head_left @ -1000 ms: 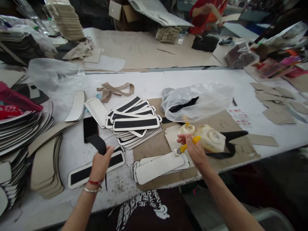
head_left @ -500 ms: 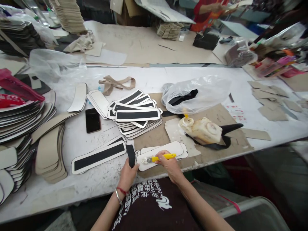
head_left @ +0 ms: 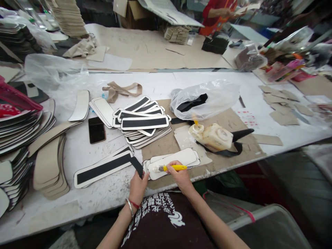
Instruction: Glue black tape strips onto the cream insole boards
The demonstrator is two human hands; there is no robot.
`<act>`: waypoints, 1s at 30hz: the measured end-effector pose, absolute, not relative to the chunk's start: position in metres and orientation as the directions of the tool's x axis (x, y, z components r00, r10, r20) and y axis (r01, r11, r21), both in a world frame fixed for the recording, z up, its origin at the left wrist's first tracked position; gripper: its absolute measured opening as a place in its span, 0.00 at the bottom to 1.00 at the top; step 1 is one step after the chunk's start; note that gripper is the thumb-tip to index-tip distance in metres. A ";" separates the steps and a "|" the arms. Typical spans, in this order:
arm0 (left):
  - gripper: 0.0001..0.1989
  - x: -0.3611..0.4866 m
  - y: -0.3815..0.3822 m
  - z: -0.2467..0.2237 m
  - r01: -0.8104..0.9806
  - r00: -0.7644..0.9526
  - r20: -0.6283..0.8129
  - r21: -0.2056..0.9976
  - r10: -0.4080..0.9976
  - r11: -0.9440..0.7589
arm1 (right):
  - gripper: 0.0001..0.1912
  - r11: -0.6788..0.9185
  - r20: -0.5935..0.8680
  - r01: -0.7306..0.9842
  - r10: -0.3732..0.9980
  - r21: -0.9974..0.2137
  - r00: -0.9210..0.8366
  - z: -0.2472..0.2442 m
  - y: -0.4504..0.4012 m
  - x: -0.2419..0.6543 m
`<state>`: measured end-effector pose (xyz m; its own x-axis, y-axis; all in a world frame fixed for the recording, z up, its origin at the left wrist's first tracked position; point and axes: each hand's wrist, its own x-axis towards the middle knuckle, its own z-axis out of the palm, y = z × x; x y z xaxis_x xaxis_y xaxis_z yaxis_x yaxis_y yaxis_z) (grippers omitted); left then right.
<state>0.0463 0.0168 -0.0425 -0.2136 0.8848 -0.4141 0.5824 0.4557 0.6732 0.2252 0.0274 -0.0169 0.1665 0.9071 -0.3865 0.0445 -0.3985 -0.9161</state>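
My right hand is closed round the yellow handle of a brush. The white-coated bristles rest on the top white rounded panel of a small pile. My left hand pinches a black strip just left of that pile. The strip's far end meets a white panel with a black band on the table. Behind lies a heap of similar black-banded panels. A stained white plastic container with a small glue-crusted opening lies to the right.
A phone lies left of the heap. Stacks of beige panels stand at the left. A clear plastic bag with black material sits behind the container. Beige scraps lie at the right. Across the table, a person in red works.
The whole view has shifted slightly left. My left hand has tilted the black strip's upper end leftward, towards the banded panel. The brush stays on the white panel, its bristles slightly further left.
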 end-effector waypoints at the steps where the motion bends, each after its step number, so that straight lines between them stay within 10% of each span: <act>1: 0.11 0.047 0.016 -0.043 0.589 -0.211 -0.415 0.668 0.885 0.454 | 0.13 -0.404 -0.392 0.045 0.904 -0.913 0.171 -0.016 0.028 0.225; 12: 0.13 0.053 0.016 -0.058 0.596 -0.234 -0.479 0.617 0.846 0.514 | 0.10 -0.342 -0.304 0.207 0.933 -0.917 0.194 -0.015 0.029 0.231; 30: 0.14 0.060 0.014 -0.051 0.521 -0.296 -0.474 0.647 0.830 0.556 | 0.07 0.037 0.310 0.796 0.931 -0.605 0.193 0.008 0.029 0.323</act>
<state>0.0596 0.0143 -0.0506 -0.2960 0.8295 -0.4736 0.5215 0.5557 0.6475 0.3227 0.0293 0.0080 0.1927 0.9310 0.3099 0.7955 0.0366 -0.6048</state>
